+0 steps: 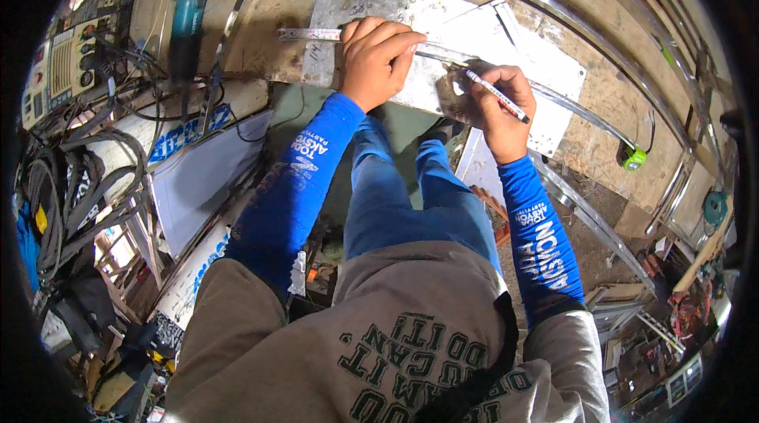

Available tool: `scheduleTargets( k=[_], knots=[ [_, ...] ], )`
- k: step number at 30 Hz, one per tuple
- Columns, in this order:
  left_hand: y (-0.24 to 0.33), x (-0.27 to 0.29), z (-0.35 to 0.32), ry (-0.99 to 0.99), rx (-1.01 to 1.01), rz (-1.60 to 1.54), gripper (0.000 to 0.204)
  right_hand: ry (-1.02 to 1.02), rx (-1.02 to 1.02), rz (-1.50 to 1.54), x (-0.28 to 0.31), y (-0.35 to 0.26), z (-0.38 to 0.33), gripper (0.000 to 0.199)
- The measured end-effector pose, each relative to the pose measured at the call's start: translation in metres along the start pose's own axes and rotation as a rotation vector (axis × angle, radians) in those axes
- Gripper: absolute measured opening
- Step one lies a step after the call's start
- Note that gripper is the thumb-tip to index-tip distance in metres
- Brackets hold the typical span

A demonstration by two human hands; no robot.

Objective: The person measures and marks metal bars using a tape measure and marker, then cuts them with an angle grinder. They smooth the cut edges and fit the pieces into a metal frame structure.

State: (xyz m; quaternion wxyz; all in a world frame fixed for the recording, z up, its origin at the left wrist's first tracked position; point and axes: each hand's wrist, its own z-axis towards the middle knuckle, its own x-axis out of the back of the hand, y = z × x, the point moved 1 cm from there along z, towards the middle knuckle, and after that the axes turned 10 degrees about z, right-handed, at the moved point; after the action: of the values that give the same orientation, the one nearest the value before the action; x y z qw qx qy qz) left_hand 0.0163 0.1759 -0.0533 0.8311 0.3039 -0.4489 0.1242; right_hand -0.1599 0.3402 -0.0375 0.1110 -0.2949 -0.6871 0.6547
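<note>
A flat silver metal plate (545,55) with handwritten marks lies on the wooden bench. The blade of a tape measure (312,35) stretches across the plate, its green case (634,157) resting at the right. My left hand (376,58) grips the blade near its left end, fingers bent over it and pressing it down on the plate. In my right hand (506,107) is a white marker (495,94), pinched between thumb and fingers with its tip close to the blade. Above that hand, a thin angled metal piece (504,24) lies on the plate.
A teal angle grinder (190,16) is on the bench at the left. Beside it stand a machine with knobs (67,67) and a heap of dark cables (71,178). Long metal bars (569,24) run along the far side. My legs (403,202) are at the bench's near edge.
</note>
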Motion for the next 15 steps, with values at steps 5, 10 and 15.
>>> scheduleTargets(
  k=[5,10,15],
  knots=[
    [-0.001,-0.002,0.002,0.006,-0.027,0.009,0.020,-0.007,0.049,-0.064,-0.013,-0.008,-0.001,0.013],
    [-0.001,-0.002,0.002,-0.002,-0.027,0.027,0.022,0.010,0.124,-0.108,-0.019,-0.007,0.004,0.011],
    [0.000,-0.002,0.003,0.009,-0.030,0.033,0.024,0.006,0.171,-0.194,-0.014,-0.004,0.009,0.012]
  ],
)
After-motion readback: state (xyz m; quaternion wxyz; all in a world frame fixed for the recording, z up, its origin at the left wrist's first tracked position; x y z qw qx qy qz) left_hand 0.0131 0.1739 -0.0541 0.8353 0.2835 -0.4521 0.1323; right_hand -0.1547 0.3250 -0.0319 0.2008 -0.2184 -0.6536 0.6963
